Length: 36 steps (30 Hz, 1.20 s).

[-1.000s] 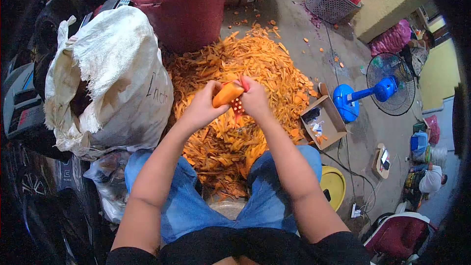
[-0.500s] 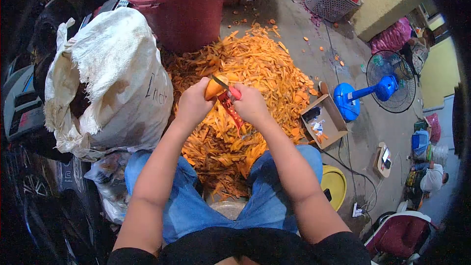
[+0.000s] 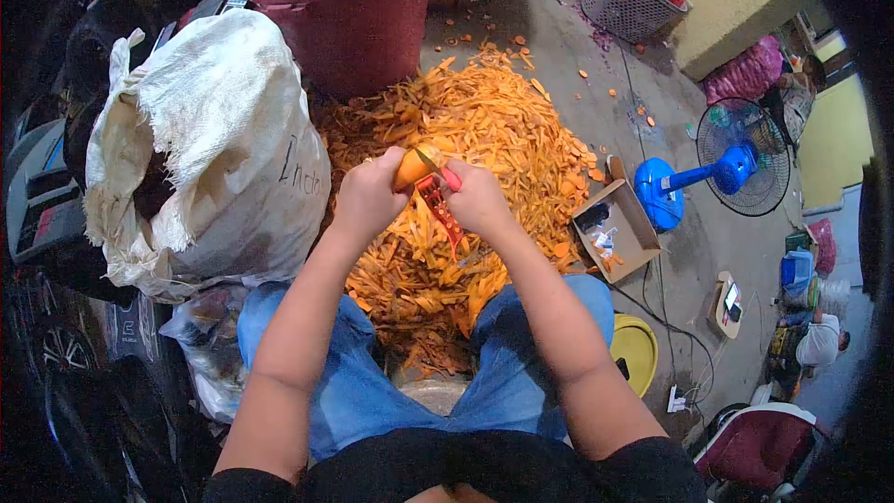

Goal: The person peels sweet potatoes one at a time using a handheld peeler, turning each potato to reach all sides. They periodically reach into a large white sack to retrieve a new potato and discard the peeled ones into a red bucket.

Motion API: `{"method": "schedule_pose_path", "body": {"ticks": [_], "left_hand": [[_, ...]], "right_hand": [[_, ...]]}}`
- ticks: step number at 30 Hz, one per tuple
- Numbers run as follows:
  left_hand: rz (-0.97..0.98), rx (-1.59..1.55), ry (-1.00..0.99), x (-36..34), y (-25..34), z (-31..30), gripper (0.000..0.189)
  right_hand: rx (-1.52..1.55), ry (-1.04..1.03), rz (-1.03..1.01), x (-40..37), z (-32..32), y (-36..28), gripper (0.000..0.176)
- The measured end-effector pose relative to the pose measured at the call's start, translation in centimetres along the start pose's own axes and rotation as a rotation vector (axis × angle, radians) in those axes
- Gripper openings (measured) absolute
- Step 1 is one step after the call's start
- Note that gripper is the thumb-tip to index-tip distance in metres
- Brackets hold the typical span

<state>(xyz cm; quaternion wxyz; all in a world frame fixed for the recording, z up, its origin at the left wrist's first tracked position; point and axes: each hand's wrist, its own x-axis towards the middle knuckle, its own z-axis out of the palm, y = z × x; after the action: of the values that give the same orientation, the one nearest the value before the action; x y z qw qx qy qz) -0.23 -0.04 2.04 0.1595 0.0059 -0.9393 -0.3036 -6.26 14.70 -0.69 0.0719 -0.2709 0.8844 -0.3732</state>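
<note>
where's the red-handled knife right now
In the head view, the knife is near the centre, in the right hand, its blade at the orange vegetable in the left hand, above the peelings.

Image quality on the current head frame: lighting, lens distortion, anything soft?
Head view: black vignette at the edges; wide-angle bend, with the fan tipped sideways at right; peel pile brightly lit, scooter parts lost in shadow; lettering on the sack only partly legible.
</note>
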Motion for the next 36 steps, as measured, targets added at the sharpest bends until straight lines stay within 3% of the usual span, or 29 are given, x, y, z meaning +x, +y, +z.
{"method": "schedule_pose_path", "body": {"ticks": [4, 6, 7, 9, 10, 14, 16, 17, 18, 19, 20, 21, 23, 24, 26, 27, 28, 29, 30, 31, 36], "left_hand": [[0.080, -0.031, 0.000, -0.2, 0.1, -0.2, 0.030], [0.117, -0.228, 0.046, -0.3, 0.6, -0.3, 0.023], [0.119, -0.225, 0.044, -0.5, 1.8, -0.7, 0.023], [0.200, -0.560, -0.026, -1.0, 4.5, -1.5, 0.022], [0.144, -0.520, -0.053, -0.9, 4.2, -1.4, 0.023], [0.020, -0.392, -0.145, -0.9, 3.0, -2.4, 0.022], [0.034, -0.137, -0.332, -0.8, 2.1, -1.7, 0.023], [0.034, -0.137, -0.333, -0.9, 1.6, -1.9, 0.023], [0.106, 0.111, -0.648, -0.8, 1.1, -2.2, 0.024], [0.174, 0.369, -0.956, -0.7, 0.7, -2.7, 0.025], [0.187, 0.427, -1.115, -0.6, 0.6, -3.3, 0.025], [0.184, 0.432, -1.114, 0.1, 0.8, -4.6, 0.025], [0.297, 0.472, -1.302, 2.8, 1.7, -8.1, 0.023], [0.245, 0.571, -1.212, 4.6, 2.3, -9.9, 0.025], [0.089, 0.889, -0.547, 8.5, 2.9, -12.9, 0.025], [0.157, 0.913, -0.243, 11.0, 3.4, -15.2, 0.029], [0.343, 1.062, 0.207, 13.6, 1.6, -17.1, 0.035], [0.412, 1.320, 0.452, 14.1, 2.1, -19.2, 0.038], [0.435, 1.401, 0.558, 14.2, 2.7, -20.6, 0.039], [0.414, 1.384, 0.549, 13.9, 2.3, -21.6, 0.038], [-0.098, 1.353, 0.005, 7.4, -4.0, -22.9, 0.022]], "right_hand": [[-0.024, 0.005, 0.045, 0.0, 0.0, 0.1, 0.017], [0.111, -0.109, 0.256, 0.1, -0.7, -0.5, 0.016], [0.115, -0.107, 0.255, 0.3, 0.1, 1.5, 0.016], [-0.253, -0.313, 0.442, 0.3, 1.8, 5.4, 0.021], [-0.170, -0.360, 0.497, -0.5, 1.3, 4.9, 0.024], [-0.225, -0.445, 0.349, -0.8, 4.1, 4.6, 0.023], [-0.201, -0.526, 0.308, -1.4, 5.1, 4.1, 0.024], [-0.177, -0.606, 0.262, -1.6, 5.5, 3.8, 0.024], [-0.204, -0.777, 0.204, -1.9, 5.0, 2.7, 0.026], [-0.205, -0.774, 0.198, -2.0, 5.3, 2.4, 0.026], [-0.277, -0.806, 0.219, -2.2, 5.5, 2.2, 0.024], [-0.347, -0.837, 0.239, -2.3, 5.6, 2.1, 0.022], [-0.366, -0.849, 0.226, -2.2, 4.9, 1.9, 0.021], [-0.365, -0.868, 0.170, -1.9, 5.1, 2.6, 0.024], [-0.391, -0.888, 0.111, -1.4, 6.4, 4.7, 0.029], [-0.390, -0.886, 0.105, -1.4, 6.3, 4.7, 0.029], [-0.367, -0.845, 0.125, -1.5, 6.1, 4.5, 0.029], [-0.343, -0.803, 0.145, -1.5, 6.0, 4.3, 0.029], [-0.344, -0.798, 0.138, -1.5, 5.7, 3.8, 0.029], [-0.367, -0.820, 0.127, -1.6, 5.2, 3.3, 0.029], [-0.352, -0.833, 0.150, -1.7, 4.4, 2.7, 0.028]]}}
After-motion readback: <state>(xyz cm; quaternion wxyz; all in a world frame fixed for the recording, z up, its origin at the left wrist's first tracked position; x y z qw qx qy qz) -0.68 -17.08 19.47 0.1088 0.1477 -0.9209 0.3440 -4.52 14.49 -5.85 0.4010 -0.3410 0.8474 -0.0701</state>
